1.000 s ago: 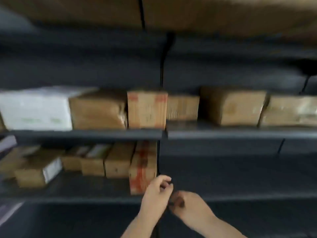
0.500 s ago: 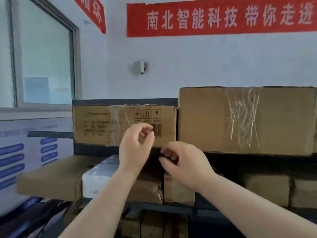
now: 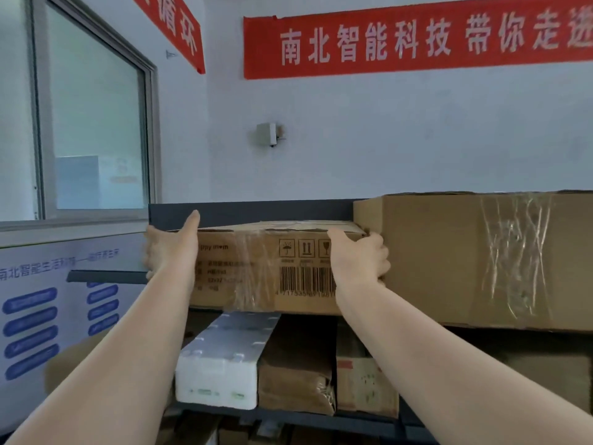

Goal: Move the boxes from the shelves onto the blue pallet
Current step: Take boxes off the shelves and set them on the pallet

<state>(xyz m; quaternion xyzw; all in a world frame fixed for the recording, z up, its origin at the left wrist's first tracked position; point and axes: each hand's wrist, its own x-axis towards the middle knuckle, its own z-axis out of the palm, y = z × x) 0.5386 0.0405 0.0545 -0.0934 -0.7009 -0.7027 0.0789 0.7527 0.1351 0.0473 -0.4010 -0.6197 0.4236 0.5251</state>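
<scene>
A taped cardboard box with a barcode (image 3: 263,268) lies on the top shelf (image 3: 256,209) of the dark rack. My left hand (image 3: 170,248) grips its left end, thumb pointing up along the front corner; the fingers are blurred at the side. My right hand (image 3: 359,258) grips the box's right front corner, with its fingers curled into the gap beside the larger box (image 3: 481,258). The blue pallet is not in view.
The larger taped box stands tight against the right of the held one. On the shelf below sit a white foam box (image 3: 221,364), a brown box (image 3: 295,374) and a printed carton (image 3: 365,383). A window (image 3: 93,130) and a printed wall panel (image 3: 35,316) are at left.
The view rose from the lower shelves to the top shelf. My hands, close together in front of me before, have spread apart and taken hold of both ends of the barcode box.
</scene>
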